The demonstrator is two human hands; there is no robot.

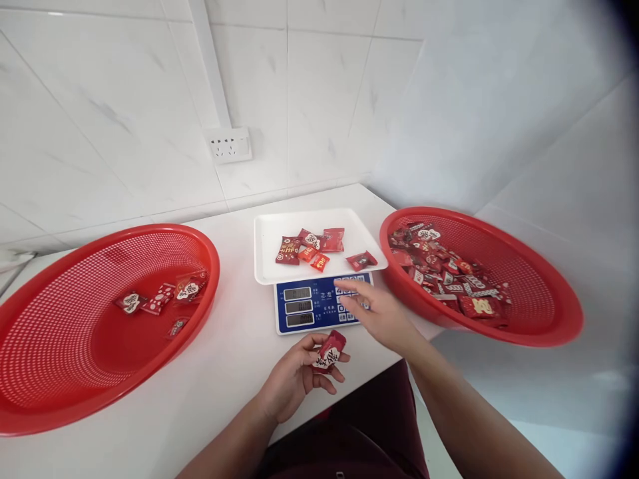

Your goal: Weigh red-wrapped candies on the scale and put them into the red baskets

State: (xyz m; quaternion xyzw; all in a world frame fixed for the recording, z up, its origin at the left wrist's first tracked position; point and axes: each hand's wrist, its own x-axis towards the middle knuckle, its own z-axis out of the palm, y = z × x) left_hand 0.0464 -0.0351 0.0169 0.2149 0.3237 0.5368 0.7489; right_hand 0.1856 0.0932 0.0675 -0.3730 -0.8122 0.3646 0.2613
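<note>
My left hand (299,372) is closed around a small red snack packet (329,352) with white and black print, held in front of the scale near the table's front edge. Over the keypad of the blue digital scale (319,319) hovers my right hand (374,313), its fingers apart and nothing in them. A white tray (269,253) tops the scale. Lying in it are several red wrapped packets (288,251), most grouped near the middle, with one packet (361,260) apart at the right front.
To the right, a red plastic basket (544,319) holds many wrapped packets. Another red basket (54,346) on the left has several packets at its right side. Behind the white table (234,313) stands a tiled wall with a socket (229,145).
</note>
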